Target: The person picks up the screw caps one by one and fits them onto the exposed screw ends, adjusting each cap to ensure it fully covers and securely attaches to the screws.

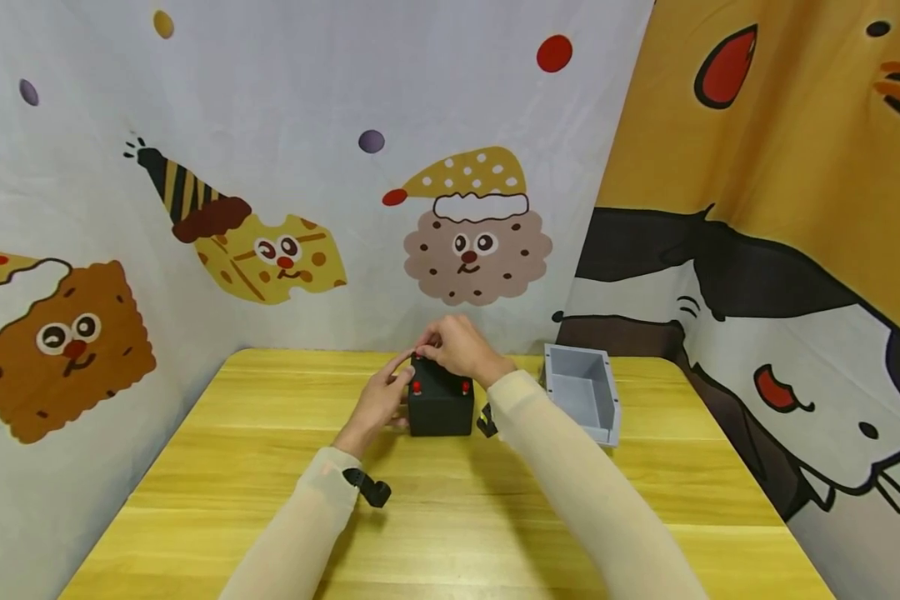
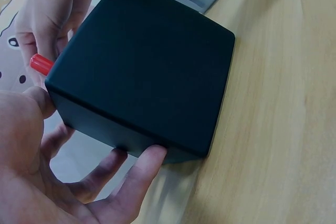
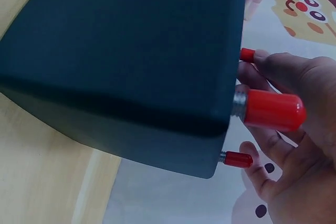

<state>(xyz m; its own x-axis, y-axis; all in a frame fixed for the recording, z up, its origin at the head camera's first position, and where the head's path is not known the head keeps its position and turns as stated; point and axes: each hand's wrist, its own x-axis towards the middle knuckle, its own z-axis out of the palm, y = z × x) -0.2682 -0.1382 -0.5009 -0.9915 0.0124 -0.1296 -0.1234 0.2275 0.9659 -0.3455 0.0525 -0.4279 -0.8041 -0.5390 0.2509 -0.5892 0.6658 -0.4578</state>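
A black box stands on the table between my hands, with red caps near the corners of its top. In the right wrist view, a silver threaded stud shows beneath the closest red cap. My right hand reaches over the box and pinches the far-left red cap between thumb and index finger. Along the box's left side rests my left hand. Its spread fingers touch that side, while the thumb lies at the top edge beside the near-left red cap.
A grey bin stands right of the box, beyond my right forearm. The wooden table ends at the back against a hanging cartoon-print cloth. Black camera straps sit on the wrists.
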